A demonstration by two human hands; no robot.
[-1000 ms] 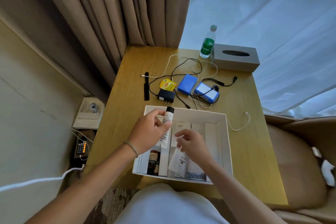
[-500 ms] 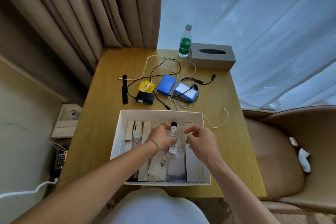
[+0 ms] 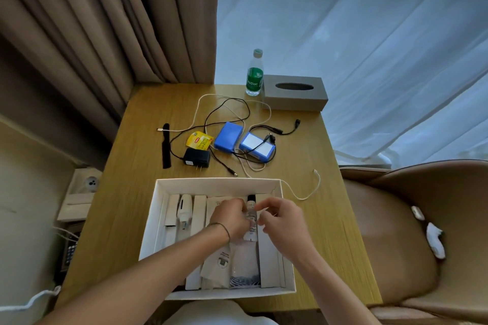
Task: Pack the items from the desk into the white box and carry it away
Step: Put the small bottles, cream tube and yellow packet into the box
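nothing reads clearly; green bottle label is blurred.

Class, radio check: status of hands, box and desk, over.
Left hand grips tube inside box. Right hand beside tube, grip unclear. Packs, adapter, cables still on desk.

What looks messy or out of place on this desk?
Black and white cables lie tangled around two blue battery packs and a black plug adapter behind the white cardboard box. One white cable end trails loose beside the box. Nothing looks spilled or broken.
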